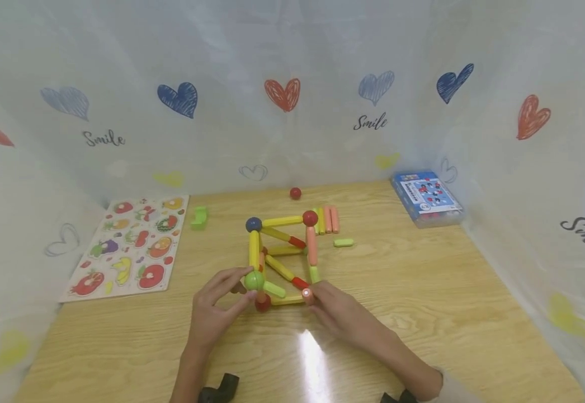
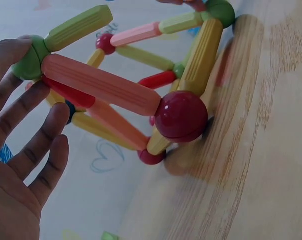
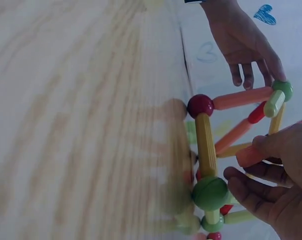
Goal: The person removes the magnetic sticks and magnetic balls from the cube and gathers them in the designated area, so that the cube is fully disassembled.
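Note:
A box-shaped frame of coloured magnetic rods and balls stands on the table [image 1: 383,313]. With thumb and fingers, my left hand [image 1: 216,308] pinches the green ball [image 1: 254,281] at its near upper left corner. From that ball a short light-green rod [image 2: 80,27] sticks out, its far end free. A pink rod [image 2: 101,84] runs down from the ball to a red ball [image 2: 181,116]. My right hand [image 1: 345,316] pinches another pink rod [image 3: 248,156] by one end, just above a lower green ball [image 3: 210,193]. A yellow rod [image 3: 205,145] joins that green ball to the red one.
Behind the frame lie several pink and yellow rods [image 1: 328,219], a loose red ball [image 1: 295,193] and a short green rod [image 1: 344,243]. A fruit puzzle board [image 1: 132,246] and a green block [image 1: 199,218] are at left, a blue box [image 1: 427,198] at back right.

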`<action>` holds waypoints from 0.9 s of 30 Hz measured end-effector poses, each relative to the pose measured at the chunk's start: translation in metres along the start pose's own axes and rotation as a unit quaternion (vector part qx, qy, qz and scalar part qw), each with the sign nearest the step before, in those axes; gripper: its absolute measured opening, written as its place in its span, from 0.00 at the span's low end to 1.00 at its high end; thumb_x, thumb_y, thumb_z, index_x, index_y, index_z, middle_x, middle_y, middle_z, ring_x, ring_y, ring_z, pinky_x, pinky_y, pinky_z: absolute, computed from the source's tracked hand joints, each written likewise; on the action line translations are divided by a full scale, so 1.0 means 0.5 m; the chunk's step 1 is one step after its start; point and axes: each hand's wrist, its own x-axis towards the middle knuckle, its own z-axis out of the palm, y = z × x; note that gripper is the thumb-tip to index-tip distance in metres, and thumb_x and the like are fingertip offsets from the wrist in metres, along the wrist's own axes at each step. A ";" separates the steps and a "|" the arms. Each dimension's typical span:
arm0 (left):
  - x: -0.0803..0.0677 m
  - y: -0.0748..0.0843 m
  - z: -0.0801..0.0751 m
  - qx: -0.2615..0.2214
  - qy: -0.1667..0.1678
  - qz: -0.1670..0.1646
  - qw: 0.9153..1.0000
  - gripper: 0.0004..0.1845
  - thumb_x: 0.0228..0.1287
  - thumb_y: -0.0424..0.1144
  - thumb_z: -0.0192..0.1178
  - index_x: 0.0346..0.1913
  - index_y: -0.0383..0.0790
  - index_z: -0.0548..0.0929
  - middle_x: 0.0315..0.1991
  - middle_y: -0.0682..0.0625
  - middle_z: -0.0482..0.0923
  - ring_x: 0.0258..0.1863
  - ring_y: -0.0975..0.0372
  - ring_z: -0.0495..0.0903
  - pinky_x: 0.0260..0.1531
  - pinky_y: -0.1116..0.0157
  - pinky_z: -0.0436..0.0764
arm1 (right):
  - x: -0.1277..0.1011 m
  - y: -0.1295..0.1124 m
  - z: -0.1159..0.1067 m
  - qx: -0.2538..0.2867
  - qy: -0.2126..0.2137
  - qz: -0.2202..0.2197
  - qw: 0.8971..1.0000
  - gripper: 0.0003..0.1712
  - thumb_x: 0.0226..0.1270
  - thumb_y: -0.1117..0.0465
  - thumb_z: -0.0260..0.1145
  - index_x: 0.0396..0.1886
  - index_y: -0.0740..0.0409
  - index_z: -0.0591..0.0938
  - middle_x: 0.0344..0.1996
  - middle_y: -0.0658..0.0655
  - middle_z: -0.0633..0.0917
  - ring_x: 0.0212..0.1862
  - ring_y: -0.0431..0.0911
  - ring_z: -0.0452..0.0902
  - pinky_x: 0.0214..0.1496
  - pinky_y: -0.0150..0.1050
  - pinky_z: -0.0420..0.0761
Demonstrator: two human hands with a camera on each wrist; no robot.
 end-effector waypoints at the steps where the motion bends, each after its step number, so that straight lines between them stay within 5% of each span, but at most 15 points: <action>1: 0.000 0.000 0.000 0.000 -0.001 0.000 1.000 0.26 0.46 0.32 0.71 0.53 0.44 0.80 0.47 0.53 0.78 0.33 0.61 0.77 0.37 0.72 0.76 | -0.001 0.002 -0.005 0.013 0.003 0.004 1.000 0.15 0.57 0.67 0.66 0.43 0.52 0.74 0.39 0.42 0.74 0.40 0.33 0.73 0.40 0.22 0.75; 8: -0.003 -0.005 0.000 0.005 0.002 -0.001 1.000 0.25 0.47 0.32 0.71 0.52 0.44 0.80 0.47 0.53 0.78 0.32 0.64 0.77 0.35 0.71 0.77 | 0.004 0.041 -0.049 0.054 0.066 0.021 0.996 0.22 0.57 0.68 0.66 0.52 0.52 0.76 0.41 0.44 0.77 0.37 0.35 0.73 0.35 0.29 0.78; 16: 0.002 -0.004 0.001 -0.002 0.003 0.012 1.000 0.25 0.46 0.31 0.71 0.52 0.43 0.81 0.47 0.52 0.78 0.31 0.64 0.76 0.34 0.70 0.77 | 0.027 0.114 -0.124 0.035 0.133 0.125 0.983 0.23 0.59 0.61 0.67 0.55 0.56 0.75 0.32 0.48 0.81 0.31 0.37 0.76 0.32 0.32 0.79; 27: -0.001 -0.007 0.003 0.002 0.001 0.012 1.000 0.25 0.47 0.31 0.70 0.52 0.43 0.80 0.47 0.52 0.78 0.31 0.62 0.77 0.35 0.72 0.76 | 0.096 0.233 -0.155 -0.036 0.086 0.207 0.974 0.20 0.60 0.60 0.65 0.51 0.62 0.77 0.28 0.53 0.81 0.28 0.42 0.76 0.29 0.38 0.78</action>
